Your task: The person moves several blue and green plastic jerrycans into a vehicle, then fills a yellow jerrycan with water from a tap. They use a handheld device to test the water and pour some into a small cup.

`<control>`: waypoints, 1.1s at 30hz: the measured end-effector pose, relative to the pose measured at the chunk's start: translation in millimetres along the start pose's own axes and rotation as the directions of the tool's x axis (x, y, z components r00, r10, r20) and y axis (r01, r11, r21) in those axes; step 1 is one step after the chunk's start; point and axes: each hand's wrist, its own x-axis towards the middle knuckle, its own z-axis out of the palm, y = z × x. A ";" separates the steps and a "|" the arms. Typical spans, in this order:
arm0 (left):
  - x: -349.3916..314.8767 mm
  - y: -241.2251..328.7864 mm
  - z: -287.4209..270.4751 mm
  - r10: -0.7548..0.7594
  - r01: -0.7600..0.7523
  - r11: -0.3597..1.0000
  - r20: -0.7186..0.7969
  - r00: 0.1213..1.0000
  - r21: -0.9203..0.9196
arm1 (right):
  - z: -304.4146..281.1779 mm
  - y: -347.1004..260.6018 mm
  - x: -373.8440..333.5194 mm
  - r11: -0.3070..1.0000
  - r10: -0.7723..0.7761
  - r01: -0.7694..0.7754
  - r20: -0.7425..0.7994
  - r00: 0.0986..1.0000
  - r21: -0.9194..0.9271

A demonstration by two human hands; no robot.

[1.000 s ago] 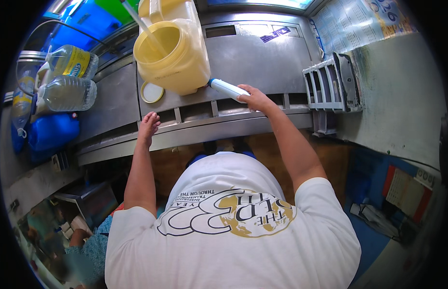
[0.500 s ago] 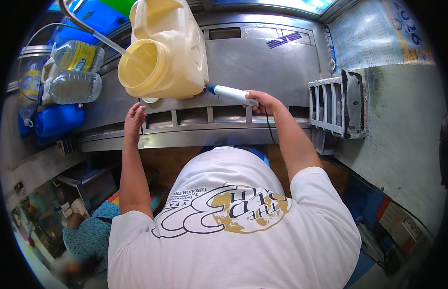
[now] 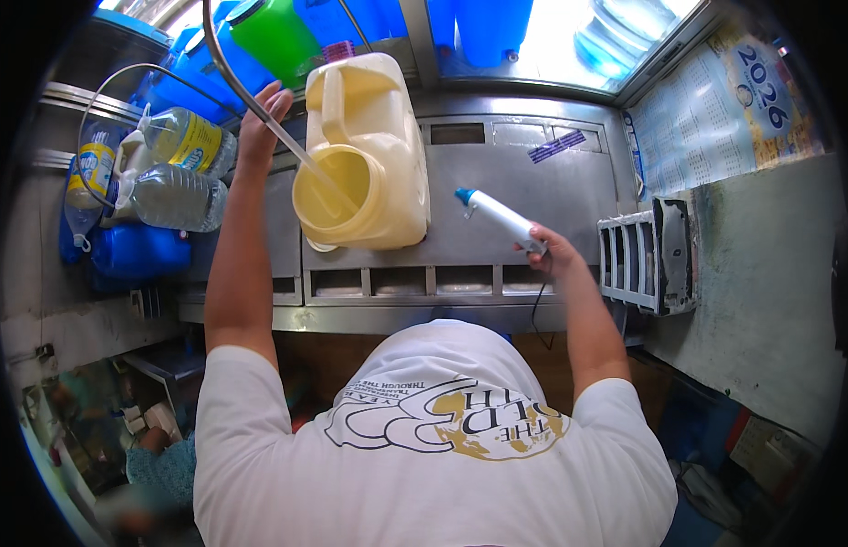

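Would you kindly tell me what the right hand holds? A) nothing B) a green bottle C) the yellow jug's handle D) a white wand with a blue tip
D: the right hand grips a white wand with a blue tip, held apart from the yellow jug.

The tube's (image 3: pixel 287 141) end is lost inside the yellow jug's (image 3: pixel 369 155) mouth. The blue containers (image 3: pixel 497 27) (upper edge) are cut off, and the lower left corner is blurred.
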 end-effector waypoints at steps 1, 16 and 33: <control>16.9 8.1 12.2 -0.015 0.015 1.000 0.016 1.000 -0.027 | 5.2 -19.7 -6.9 0.998 -0.052 0.052 -0.007 0.999 -0.036; 91.6 25.0 75.9 -0.098 0.126 0.984 0.214 0.972 -0.123 | 187.2 -226.4 -8.4 0.654 -0.559 0.512 0.100 0.823 -0.557; 97.4 15.4 75.9 -0.098 0.130 0.981 0.207 0.974 -0.147 | 240.5 -262.0 11.8 0.538 -0.484 0.457 0.185 0.855 -0.708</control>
